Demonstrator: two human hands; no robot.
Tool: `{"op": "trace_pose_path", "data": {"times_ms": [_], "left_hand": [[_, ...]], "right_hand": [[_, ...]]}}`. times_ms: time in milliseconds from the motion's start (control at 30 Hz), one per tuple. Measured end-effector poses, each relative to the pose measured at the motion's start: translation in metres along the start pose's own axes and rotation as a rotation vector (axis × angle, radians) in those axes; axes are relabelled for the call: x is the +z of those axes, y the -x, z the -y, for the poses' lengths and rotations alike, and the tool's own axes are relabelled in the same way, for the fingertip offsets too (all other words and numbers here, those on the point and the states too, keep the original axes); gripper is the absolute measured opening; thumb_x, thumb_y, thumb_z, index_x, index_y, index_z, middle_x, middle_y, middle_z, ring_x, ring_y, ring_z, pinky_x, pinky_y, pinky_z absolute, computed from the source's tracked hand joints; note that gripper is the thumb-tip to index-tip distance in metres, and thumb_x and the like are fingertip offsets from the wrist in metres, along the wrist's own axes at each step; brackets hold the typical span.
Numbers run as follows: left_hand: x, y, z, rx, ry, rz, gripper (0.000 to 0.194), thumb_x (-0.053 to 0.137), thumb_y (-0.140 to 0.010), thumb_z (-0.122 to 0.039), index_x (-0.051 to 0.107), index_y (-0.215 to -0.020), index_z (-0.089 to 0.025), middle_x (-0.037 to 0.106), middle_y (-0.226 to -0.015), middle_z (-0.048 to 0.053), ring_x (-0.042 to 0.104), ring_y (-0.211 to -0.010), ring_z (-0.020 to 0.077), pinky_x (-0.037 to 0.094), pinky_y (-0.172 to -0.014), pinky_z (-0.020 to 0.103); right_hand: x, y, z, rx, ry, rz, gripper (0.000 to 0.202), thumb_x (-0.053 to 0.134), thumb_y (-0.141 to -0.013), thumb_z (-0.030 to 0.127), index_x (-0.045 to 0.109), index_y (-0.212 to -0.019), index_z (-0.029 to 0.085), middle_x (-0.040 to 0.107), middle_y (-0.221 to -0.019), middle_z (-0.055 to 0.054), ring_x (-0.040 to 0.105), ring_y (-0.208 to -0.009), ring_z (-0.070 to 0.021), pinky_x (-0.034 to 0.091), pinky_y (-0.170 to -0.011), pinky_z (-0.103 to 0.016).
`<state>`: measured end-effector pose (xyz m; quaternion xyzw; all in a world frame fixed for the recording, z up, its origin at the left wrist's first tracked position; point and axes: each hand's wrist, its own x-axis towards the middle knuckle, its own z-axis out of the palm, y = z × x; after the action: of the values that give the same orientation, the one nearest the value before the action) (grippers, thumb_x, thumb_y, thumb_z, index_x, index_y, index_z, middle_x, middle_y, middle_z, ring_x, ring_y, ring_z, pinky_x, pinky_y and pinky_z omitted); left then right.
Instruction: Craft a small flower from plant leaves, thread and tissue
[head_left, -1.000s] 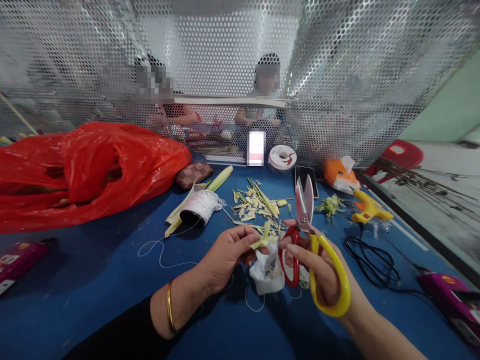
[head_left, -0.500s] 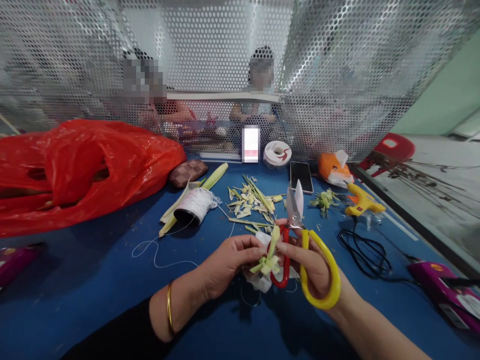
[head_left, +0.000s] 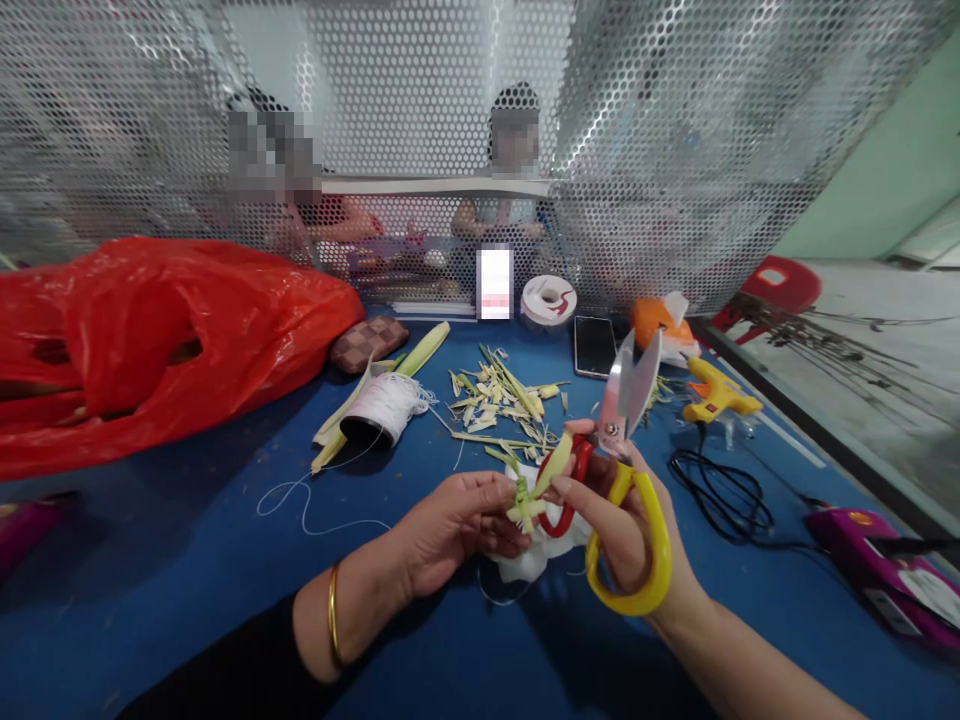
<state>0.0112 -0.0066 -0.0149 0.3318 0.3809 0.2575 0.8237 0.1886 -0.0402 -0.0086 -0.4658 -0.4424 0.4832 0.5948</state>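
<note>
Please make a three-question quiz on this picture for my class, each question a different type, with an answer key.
1. Multiple choice: Which hand holds the scissors? A) left hand; B) right hand; C) neither.

2. True or false: The blades of the scissors are closed together.

3. Fill in the blank: Seen from the worker's side, the pile of plant scraps lies to the ____ of the spool of white thread.

Key: 1. B. 2. False; the blade tips are spread apart. 3. right.
</note>
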Motion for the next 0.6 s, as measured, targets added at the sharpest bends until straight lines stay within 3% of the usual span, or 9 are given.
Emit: {"op": "trace_pose_path", "data": {"times_ms": [167,300,433,600], "left_hand": [[0.001,0.001,0.0,-0.008,-0.032,-0.003,0.034,0.081,-0.068,-0.034,0.069,-0.09,-0.011,0.072,-0.083,0.007,0.066,-0.064,0.0119,0.049,-0.062,0.022],[0.001,-0.002,-0.005,0.161,0.063,-0.187,0.032,0.082,-0.063,-0.024,0.063,-0.086,-0.013,0.072,-0.08,0.005,0.066,-0.065,0.0131,0.052,-0.061,0.024],[-0.004,-0.002,-0.017,0.348,0.196,-0.377,0.035,0.083,-0.058,-0.021,0.058,-0.081,-0.017,0.07,-0.074,0.001,0.065,-0.06,0.0129,0.048,-0.054,0.022],[-0.014,-0.003,-0.027,0.479,0.258,-0.492,0.03,0.08,-0.058,-0.02,0.061,-0.081,-0.015,0.064,-0.066,-0.002,0.06,-0.054,0.0082,0.039,-0.047,0.017]], "right_hand": [[0.005,0.004,0.003,-0.024,0.073,0.031,0.041,0.071,-0.08,0.032,0.052,-0.116,0.023,0.06,-0.076,0.003,0.058,-0.058,-0.0116,0.052,-0.054,-0.024],[-0.001,0.002,0.008,-0.047,0.229,0.06,0.04,0.067,-0.083,0.041,0.053,-0.116,0.022,0.056,-0.074,0.003,0.053,-0.055,-0.0111,0.047,-0.048,-0.022],[-0.016,-0.002,0.007,-0.097,0.56,0.14,0.055,0.072,-0.076,0.046,0.056,-0.123,0.022,0.062,-0.078,-0.001,0.06,-0.067,-0.0173,0.05,-0.056,-0.024],[-0.02,-0.002,0.006,-0.107,0.904,0.222,0.055,0.072,-0.073,0.05,0.061,-0.121,0.025,0.071,-0.084,-0.003,0.065,-0.067,-0.0206,0.051,-0.058,-0.026]]}}
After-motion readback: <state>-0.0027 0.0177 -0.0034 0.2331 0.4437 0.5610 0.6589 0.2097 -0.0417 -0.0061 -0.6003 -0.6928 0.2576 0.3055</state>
